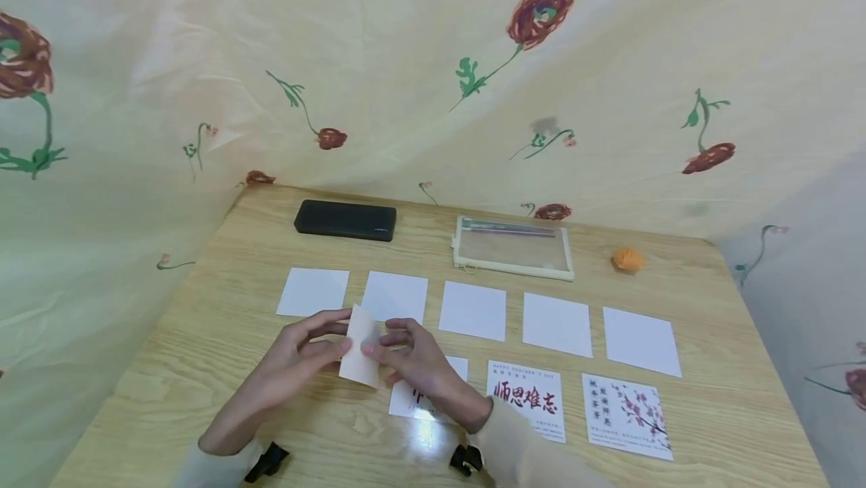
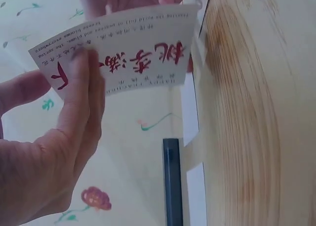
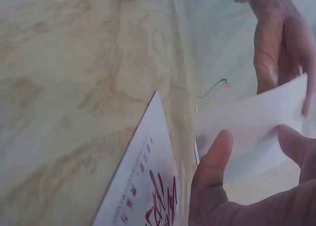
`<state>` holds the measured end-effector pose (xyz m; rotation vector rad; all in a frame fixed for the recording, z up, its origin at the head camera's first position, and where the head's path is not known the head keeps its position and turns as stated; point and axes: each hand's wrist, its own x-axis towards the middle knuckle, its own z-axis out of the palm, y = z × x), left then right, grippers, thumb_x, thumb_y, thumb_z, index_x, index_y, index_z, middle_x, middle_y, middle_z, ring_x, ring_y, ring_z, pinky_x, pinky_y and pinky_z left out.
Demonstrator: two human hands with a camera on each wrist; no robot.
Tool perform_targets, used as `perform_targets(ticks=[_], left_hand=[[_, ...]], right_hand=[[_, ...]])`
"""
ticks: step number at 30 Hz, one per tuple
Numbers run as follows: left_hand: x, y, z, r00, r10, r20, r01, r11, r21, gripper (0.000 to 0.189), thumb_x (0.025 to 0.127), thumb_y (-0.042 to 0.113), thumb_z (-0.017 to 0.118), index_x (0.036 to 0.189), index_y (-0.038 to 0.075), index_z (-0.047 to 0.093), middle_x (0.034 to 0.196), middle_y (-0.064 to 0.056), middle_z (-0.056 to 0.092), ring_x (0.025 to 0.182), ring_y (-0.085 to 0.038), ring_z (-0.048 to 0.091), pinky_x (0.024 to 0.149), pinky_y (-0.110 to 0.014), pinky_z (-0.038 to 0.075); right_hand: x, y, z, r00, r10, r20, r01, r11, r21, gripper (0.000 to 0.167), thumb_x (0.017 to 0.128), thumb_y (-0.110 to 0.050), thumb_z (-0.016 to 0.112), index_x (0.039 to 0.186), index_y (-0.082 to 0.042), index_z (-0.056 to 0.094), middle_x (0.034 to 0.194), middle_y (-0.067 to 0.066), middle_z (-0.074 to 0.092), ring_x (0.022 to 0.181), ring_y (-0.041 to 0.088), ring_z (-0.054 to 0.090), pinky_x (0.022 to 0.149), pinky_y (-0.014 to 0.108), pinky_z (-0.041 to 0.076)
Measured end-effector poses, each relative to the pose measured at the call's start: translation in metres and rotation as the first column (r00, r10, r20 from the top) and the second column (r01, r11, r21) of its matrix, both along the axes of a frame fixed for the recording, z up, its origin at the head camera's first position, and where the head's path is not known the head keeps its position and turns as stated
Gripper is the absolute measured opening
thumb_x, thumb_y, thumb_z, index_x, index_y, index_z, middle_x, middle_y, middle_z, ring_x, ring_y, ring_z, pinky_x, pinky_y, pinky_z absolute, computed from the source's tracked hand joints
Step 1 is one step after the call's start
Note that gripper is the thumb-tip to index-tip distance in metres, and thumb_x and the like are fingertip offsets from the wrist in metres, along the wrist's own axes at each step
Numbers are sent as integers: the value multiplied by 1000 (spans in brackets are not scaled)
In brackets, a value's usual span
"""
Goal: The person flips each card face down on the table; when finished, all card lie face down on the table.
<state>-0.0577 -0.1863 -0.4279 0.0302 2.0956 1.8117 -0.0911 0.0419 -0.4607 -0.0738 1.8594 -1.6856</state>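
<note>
1. Above the pale wood-grain table point(image 1: 189, 330), both hands hold up a thin white rectangular paper card point(image 1: 358, 362), slightly bowed, with red characters on one face.
2. Left hand point(image 1: 304, 356): partly curled, thumb and fingers pinching one side of the card.
3. Right hand point(image 1: 421, 362): half curled, pinching toward the opposite side.
4. Three printed white paper cards point(image 1: 531, 379) lie in the near row, the right hand partly hiding one.
5. Five blank white cards point(image 1: 471, 311) lie in a row farther back.
</note>
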Motion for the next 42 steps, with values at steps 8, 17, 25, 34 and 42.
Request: perform_targets(ticks=[8,17,25,34,42], left_hand=[[3,-16,4,989,151,-9,-151,981,-123,49,99,19,72,144,5,59,116,-18,63,89,-11,71,75,-30,61],[3,-24,-2,984,178,-10,-174,941,-290,41,96,9,74,135,3,65,104,-15,67,75,-14,70,66,-29,61],[-2,-29,-13,992,122,-44,-129,886,-445,36,94,4,72,130,3,67,95,-10,72,63,-15,66,51,-25,49],[-5,-39,-22,997,36,-71,-67,866,-496,31,93,6,74,122,-1,67,88,-7,73,61,-16,68,52,-26,51],[-7,-40,-24,999,40,-28,-49,841,-539,36,94,17,77,122,-3,69,89,-7,75,64,-14,68,55,-28,52]], right_hand=[[-11,7,-9,998,-60,-24,60,998,2,45,93,-10,78,131,2,58,113,16,68,77,13,68,65,28,60],[-18,8,-11,988,-45,-147,54,997,54,31,90,-9,81,113,2,62,93,15,75,67,10,68,63,23,55],[-23,3,-11,981,5,-196,16,994,106,23,88,-2,79,107,3,68,90,17,76,69,15,74,68,27,63],[-25,0,-12,980,52,-191,-15,982,187,21,92,-11,78,111,-2,76,95,12,78,81,10,71,77,23,57],[-24,-3,-9,997,44,-69,-36,993,116,24,97,-10,72,117,2,73,99,15,77,86,18,78,76,26,63]])
